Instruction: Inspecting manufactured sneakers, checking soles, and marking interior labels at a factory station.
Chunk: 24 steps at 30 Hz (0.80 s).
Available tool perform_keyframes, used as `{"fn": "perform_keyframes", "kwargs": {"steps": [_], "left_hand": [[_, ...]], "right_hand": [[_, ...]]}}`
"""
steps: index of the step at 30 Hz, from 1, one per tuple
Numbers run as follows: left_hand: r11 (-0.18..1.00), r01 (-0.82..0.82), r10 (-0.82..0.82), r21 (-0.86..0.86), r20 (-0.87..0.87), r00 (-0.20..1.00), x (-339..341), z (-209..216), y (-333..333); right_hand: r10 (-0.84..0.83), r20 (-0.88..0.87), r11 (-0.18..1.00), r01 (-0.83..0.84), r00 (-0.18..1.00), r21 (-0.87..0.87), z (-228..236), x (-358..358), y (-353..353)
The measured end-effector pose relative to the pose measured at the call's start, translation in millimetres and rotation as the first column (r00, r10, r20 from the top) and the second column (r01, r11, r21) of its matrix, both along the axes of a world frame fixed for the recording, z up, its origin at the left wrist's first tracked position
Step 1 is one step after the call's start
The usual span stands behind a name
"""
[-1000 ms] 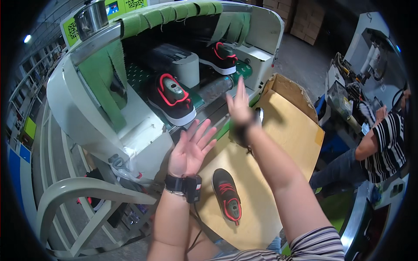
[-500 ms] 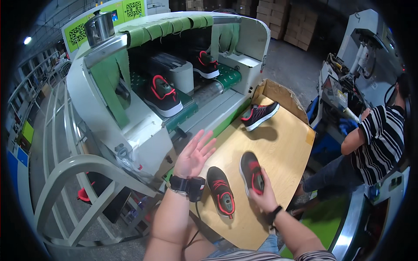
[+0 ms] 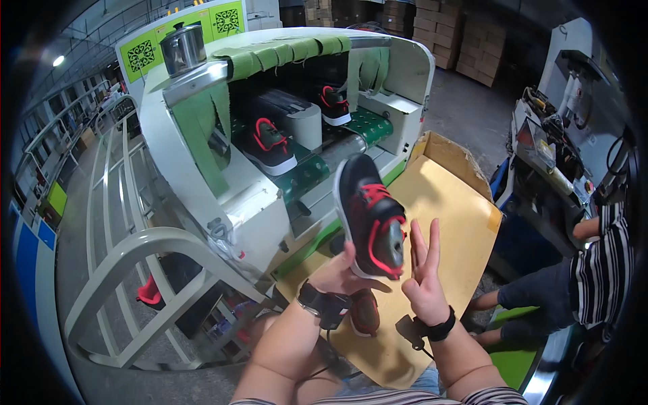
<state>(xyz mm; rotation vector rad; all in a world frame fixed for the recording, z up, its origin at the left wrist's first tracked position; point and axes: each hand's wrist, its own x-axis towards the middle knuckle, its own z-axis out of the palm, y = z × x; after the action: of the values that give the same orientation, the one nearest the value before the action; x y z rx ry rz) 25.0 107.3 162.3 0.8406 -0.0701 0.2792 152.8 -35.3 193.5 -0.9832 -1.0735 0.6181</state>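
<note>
Tilted up in front of me is a black sneaker (image 3: 361, 196) with red laces, a red collar edge and a white sole. My left hand (image 3: 337, 273) is closed on it at the sole near the heel, thumb along its side. Close to the right of its heel, my right hand (image 3: 426, 277) stands open with fingers spread, nothing in it. Another dark sneaker (image 3: 365, 316) lies on the light wooden tabletop (image 3: 452, 229), partly hidden behind my left hand and the held sneaker.
Beyond the tabletop stands a white machine (image 3: 253, 209) with green belts; two sneakers, one nearer (image 3: 271, 156) and one farther (image 3: 335, 111), sit on them. Cardboard (image 3: 453, 158) edges the table's far end. Metal rails (image 3: 162, 236) stand left; a co-worker in a striped shirt (image 3: 597, 270) is at right.
My right hand has let go of the sneaker it held and opened. My left hand, empty before, now holds a sneaker up. The sneaker at the table's far end no longer shows there.
</note>
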Motion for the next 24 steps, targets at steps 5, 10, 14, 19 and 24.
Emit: {"fn": "perform_keyframes", "kwargs": {"steps": [5, 10, 14, 19, 24], "left_hand": [[0.963, -0.169, 0.211, -0.212, 0.198, 0.957, -5, 2, 27], [0.932, -0.276, 0.320, -0.235, 0.175, 0.931, -3, -16, 47], [0.917, -0.312, 0.360, -0.249, 0.181, 0.915, -4, -6, 46], [0.925, -0.332, 0.369, -0.185, 0.233, 0.900, -13, -13, 52], [0.859, -0.496, 0.512, -0.130, 0.173, 0.841, -17, -14, 53]], "right_hand": [[0.058, 0.342, 0.813, 0.155, 0.938, -0.561, -89, -25, -28], [-0.004, 0.284, 0.855, 0.151, 0.959, -0.497, -128, -46, -37], [-0.187, -0.264, 0.827, 0.007, 0.946, -0.561, -91, 3, -56], [-0.254, 0.019, 0.924, 0.248, 0.967, -0.291, -8, 56, -21], [-0.224, 0.124, 0.974, 0.227, 0.967, -0.007, 51, 106, 101]]}}
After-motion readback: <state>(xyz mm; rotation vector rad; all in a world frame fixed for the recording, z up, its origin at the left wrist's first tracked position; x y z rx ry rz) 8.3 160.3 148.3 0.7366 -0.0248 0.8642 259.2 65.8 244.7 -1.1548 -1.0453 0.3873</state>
